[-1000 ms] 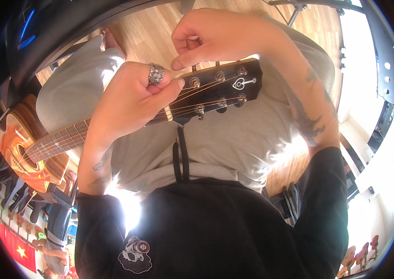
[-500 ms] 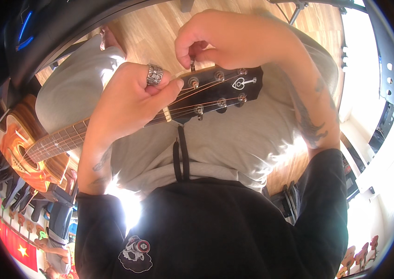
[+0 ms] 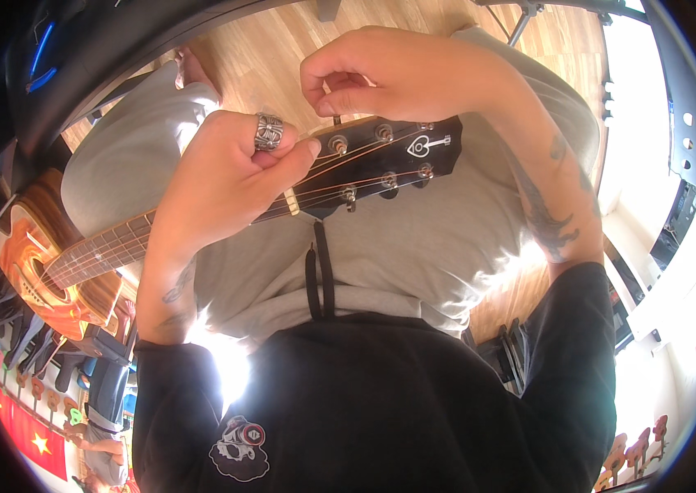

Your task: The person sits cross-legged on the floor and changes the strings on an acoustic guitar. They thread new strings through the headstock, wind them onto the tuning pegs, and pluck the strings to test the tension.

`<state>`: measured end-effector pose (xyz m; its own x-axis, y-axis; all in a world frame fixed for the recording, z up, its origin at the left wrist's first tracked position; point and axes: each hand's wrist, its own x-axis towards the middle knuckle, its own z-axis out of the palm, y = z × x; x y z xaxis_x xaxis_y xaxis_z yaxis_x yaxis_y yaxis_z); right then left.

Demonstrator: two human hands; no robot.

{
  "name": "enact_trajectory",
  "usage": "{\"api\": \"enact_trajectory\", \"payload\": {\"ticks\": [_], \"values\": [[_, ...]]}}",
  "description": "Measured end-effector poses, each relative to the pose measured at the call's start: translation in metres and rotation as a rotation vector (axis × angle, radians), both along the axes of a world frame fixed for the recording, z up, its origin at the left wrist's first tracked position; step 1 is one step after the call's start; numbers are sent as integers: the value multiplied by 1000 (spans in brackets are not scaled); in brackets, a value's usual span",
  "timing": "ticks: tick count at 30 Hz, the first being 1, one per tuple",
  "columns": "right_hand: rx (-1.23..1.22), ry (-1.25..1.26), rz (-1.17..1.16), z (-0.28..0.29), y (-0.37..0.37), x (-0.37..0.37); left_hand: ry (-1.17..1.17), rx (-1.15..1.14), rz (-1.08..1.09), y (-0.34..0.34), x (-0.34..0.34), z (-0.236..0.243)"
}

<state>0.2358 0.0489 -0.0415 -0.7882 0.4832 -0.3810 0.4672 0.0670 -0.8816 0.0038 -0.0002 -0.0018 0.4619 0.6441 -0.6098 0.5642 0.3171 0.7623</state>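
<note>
An acoustic guitar (image 3: 105,253) lies across my lap, its body at the far left and its dark headstock (image 3: 438,156) toward the right. My left hand (image 3: 225,177), with a wide silver ring on it, is closed over the neck near the pale nut (image 3: 291,201). Its thumb and forefinger pinch a guitar string (image 3: 319,170) that runs to a tuning post (image 3: 337,145). At the headstock's far edge my right hand (image 3: 381,78) curls its thumb and fingers about a tuning peg (image 3: 337,120), mostly hidden by them. Other strings run to the posts.
My legs in light grey trousers (image 3: 372,255) are under the headstock. Beyond is a wooden floor (image 3: 261,66). A dark curved edge (image 3: 175,33) runs along the upper left. Several small guitars (image 3: 36,390) hang at lower left, near another person (image 3: 105,452) and a red flag (image 3: 23,427).
My right hand has shifted slightly left and its fingers have turned at the tuning peg. The headstock has moved a touch left. My left hand keeps its pinch.
</note>
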Motion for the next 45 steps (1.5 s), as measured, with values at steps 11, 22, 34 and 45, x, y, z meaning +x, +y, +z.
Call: {"api": "enact_trajectory", "payload": {"ticks": [11, 22, 34, 45], "values": [[-32, 36, -4, -9, 5, 4, -16, 74, -37, 0, -1, -3], [41, 252, 61, -20, 10, 14, -19, 76, -49, 1, -2, -4], [-121, 178, 117, -12, 13, 8, -19, 40, -45, 1, -1, -2], [-169, 12, 84, -5, 12, 3, 8, 85, -49, -1, -1, -3]]}}
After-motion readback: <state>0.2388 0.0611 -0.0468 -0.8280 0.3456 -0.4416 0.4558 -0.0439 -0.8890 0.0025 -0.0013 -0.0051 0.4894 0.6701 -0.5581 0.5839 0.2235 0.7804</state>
